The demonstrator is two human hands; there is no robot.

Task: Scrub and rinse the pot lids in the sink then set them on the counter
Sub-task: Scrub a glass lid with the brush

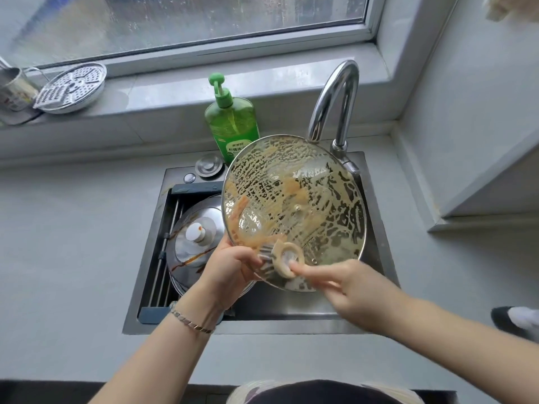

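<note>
Fingers of our left hand [230, 266] grip the glass lid [294, 211] at its lower-left rim, tilting it over the sink [291, 325], soapy face toward us. Our right hand [344, 284], blurred, pinches a round brush [284, 259] against the lid's near edge; the rest of the glass lies up and away. A steel lid [198, 243] sits in the sink, left.

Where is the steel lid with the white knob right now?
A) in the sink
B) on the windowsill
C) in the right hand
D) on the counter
A: the steel lid lies in the sink, left of the soapy glass lid.
</note>
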